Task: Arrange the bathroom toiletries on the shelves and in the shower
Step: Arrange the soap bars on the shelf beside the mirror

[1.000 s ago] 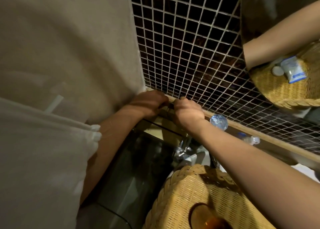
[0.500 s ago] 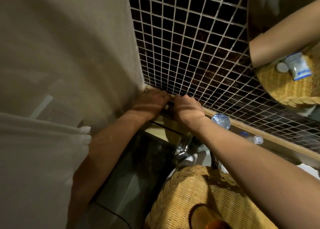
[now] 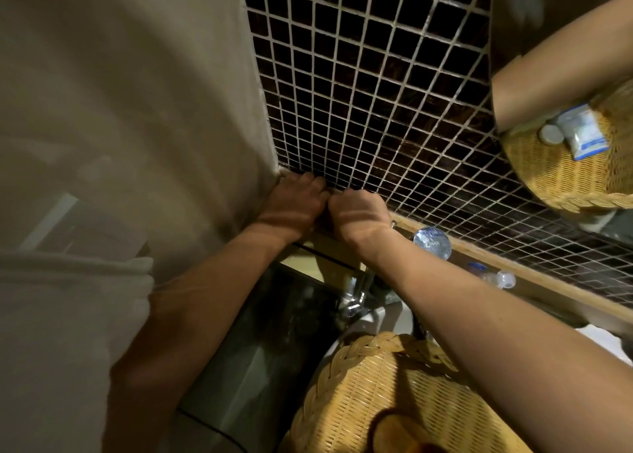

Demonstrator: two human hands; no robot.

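Two hands, left hand and right hand, knuckles touching, fingers curled at the corner of the wooden ledge under the mosaic tile wall (what they grip, if anything, cannot be told). Clear bottle upright on ledge, just beside right wrist. Wicker basket below.

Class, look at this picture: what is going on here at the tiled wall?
A person has both hands at the corner ledge beneath the dark mosaic tiles. The left hand and right hand are curled side by side, hiding whatever they hold. Along the ledge, a plastic bottle stands to the right. A wicker basket sits below, beside the chrome tap.
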